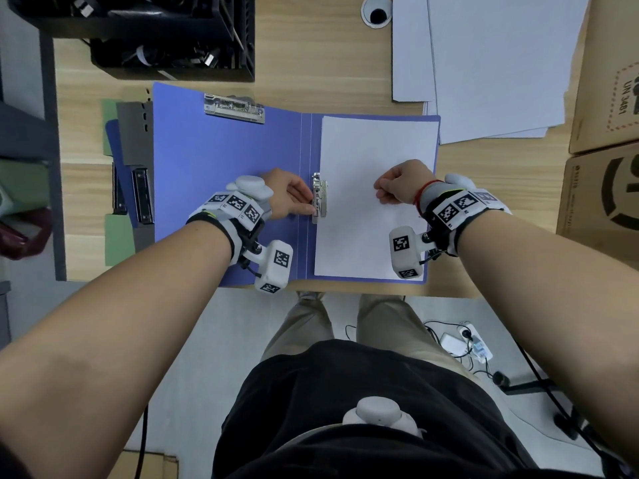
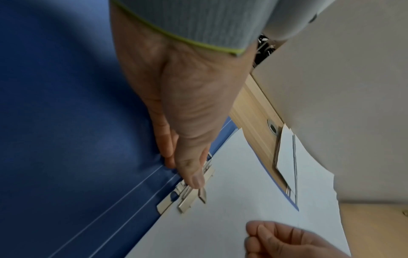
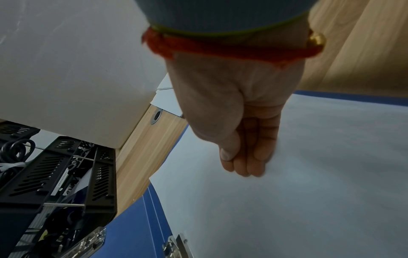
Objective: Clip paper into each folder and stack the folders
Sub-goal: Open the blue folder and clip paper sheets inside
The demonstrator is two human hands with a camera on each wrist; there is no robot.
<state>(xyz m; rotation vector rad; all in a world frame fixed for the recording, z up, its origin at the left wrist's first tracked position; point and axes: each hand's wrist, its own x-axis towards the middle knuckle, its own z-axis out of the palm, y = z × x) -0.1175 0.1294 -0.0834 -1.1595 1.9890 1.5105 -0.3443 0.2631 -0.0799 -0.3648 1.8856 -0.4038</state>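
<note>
Between my hands lies the open blue folder (image 1: pixel 224 150), its paper sheet (image 1: pixel 373 143) beneath my right hand (image 1: pixel 401 184), whose curled fingers rest on it, probably to stop it sliding. My left hand (image 1: pixel 287 197) pinches the spine's metal clip (image 1: pixel 319 202), I judge to clamp the sheet's edge.

Only thing I can actually read is "UN 3481", printed sideways in a dashed frame on the cardboard box (image 1: pixel 603 46), upper right. The lower box (image 1: pixel 587 202) has small print that's too blurry.
</note>
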